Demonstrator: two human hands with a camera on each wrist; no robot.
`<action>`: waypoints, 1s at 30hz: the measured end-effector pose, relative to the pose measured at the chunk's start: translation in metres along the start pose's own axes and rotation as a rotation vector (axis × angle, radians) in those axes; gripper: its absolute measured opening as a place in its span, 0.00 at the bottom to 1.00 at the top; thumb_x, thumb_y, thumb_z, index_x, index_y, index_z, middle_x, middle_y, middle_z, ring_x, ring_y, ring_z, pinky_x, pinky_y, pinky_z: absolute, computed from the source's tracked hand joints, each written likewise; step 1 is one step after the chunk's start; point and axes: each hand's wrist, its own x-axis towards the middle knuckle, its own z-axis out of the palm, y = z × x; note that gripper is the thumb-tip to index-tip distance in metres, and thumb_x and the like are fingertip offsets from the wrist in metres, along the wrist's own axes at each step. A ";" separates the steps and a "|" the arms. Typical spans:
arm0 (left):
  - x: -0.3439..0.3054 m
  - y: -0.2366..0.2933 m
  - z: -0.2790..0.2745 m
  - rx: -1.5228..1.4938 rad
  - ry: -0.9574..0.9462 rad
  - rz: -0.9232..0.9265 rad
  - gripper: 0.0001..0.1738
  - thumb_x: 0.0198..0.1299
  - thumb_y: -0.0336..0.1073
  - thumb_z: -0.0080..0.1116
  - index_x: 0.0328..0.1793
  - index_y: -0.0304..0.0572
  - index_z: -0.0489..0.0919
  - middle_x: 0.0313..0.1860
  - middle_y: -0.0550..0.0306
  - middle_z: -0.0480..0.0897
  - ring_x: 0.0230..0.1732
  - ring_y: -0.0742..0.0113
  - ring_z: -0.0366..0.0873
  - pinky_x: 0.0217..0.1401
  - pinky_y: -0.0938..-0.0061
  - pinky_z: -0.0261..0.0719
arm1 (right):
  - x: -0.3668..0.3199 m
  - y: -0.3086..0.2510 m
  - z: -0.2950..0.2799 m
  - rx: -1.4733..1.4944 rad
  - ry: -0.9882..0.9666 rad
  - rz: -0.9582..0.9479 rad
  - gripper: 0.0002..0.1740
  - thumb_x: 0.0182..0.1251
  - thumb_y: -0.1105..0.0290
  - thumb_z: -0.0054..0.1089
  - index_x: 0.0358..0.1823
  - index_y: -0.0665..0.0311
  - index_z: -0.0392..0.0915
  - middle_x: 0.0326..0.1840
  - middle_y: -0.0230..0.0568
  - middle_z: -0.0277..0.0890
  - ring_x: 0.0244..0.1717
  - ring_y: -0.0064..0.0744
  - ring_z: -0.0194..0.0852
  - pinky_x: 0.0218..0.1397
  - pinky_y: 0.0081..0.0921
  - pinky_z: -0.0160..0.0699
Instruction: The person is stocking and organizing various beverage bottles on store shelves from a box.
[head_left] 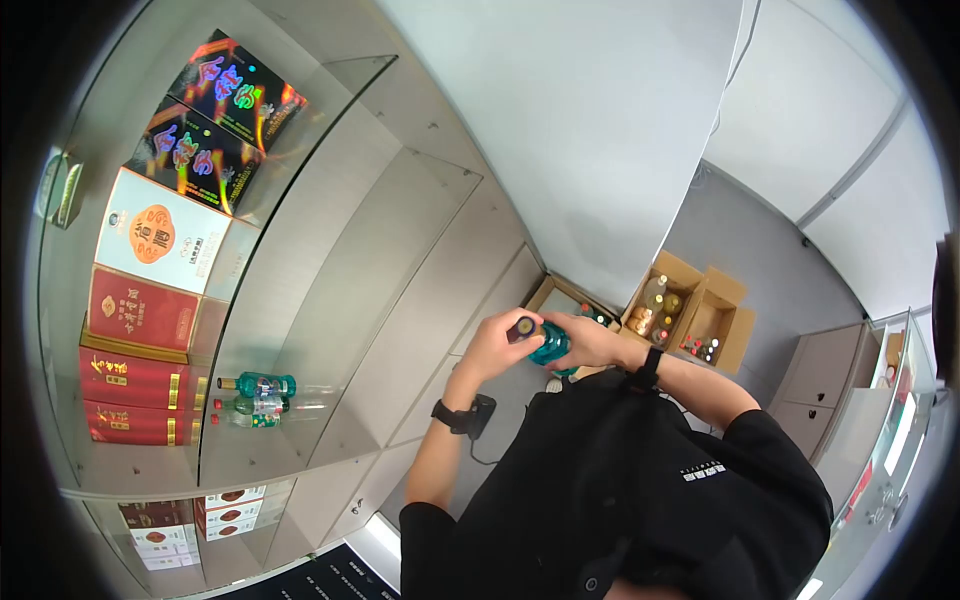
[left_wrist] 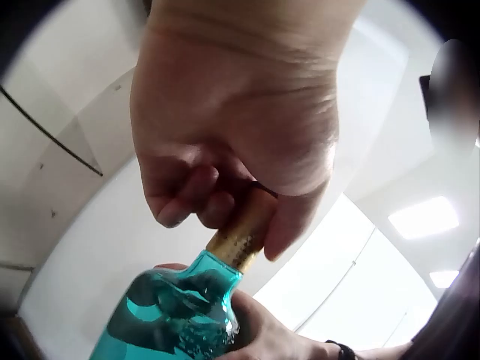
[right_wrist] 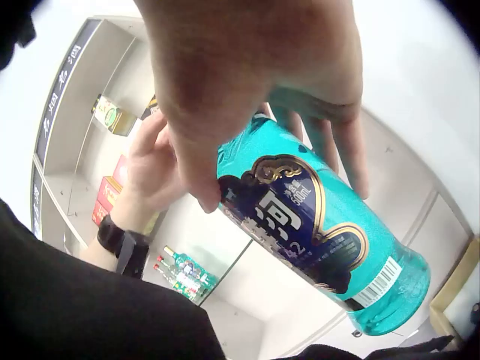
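Note:
A teal glass bottle (head_left: 551, 346) with a dark blue label (right_wrist: 289, 217) is held in front of the chest, tilted. My left hand (head_left: 487, 352) grips its gold-and-brown cap (left_wrist: 238, 238) at the neck, the fingers curled round it in the left wrist view. The right hand (head_left: 594, 342) wraps round the bottle's upper body, thumb on the label side and fingers on the other. In the right wrist view the left hand (right_wrist: 154, 169) shows behind, at the neck end. The bottle's base points down and to the right there.
Glass shelves at left carry boxed liquor (head_left: 160, 245), a teal bottle (head_left: 262, 384) and a clear, red-capped bottle (head_left: 250, 406). On the floor ahead, an open cardboard box (head_left: 735, 292) holds several bottles. Another box (head_left: 543, 296) stands by the white wall panel (head_left: 590, 130). A cabinet (head_left: 815, 375) is at right.

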 end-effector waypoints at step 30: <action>-0.142 -0.064 0.047 -0.256 0.512 -0.175 0.39 0.50 0.39 0.75 0.66 0.38 0.68 0.54 0.51 0.81 0.56 0.62 0.80 0.60 0.65 0.77 | 0.051 -0.125 0.043 0.229 -0.227 0.009 0.49 0.55 0.59 0.76 0.71 0.68 0.54 0.60 0.49 0.71 0.62 0.37 0.70 0.66 0.34 0.69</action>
